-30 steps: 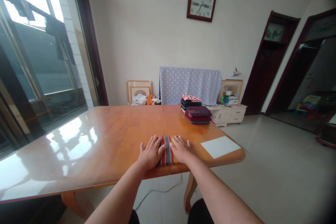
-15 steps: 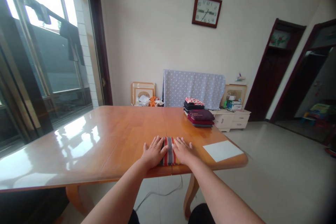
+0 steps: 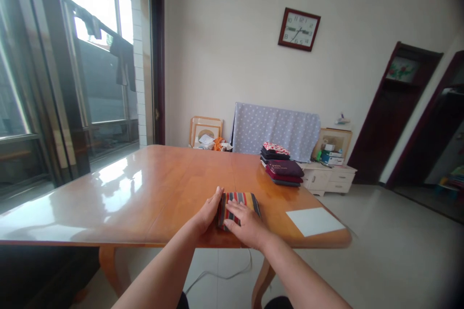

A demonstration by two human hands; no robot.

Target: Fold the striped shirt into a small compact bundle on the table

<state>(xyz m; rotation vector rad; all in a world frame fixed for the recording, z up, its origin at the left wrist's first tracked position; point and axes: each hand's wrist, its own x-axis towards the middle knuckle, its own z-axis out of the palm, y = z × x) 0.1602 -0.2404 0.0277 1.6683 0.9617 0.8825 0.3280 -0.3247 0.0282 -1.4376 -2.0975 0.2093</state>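
Observation:
A folded striped cloth (image 3: 250,200), in red, grey, black and yellow, lies as a compact block near the front edge of the wooden table. My left hand (image 3: 209,211) is on edge against the cloth's left side, its fingers stretched out and close together. Flat on top of the cloth rests my right hand (image 3: 246,224), fingers extended and pointing to the left. Neither hand is wrapped round the cloth. The right hand and wrist hide part of its front.
Past the cloth, to the right, stand stacks of folded clothes (image 3: 284,169). A pale sheet (image 3: 315,222) lies near the table's (image 3: 174,178) right corner. Behind are a polka-dot cover (image 3: 275,128) and a white cabinet (image 3: 331,178). A cord (image 3: 221,276) runs across the floor.
My left hand has gone from lying on top of the cloth to its left side. My right hand has shifted left across the top. More of the cloth shows, and the view has turned slightly left.

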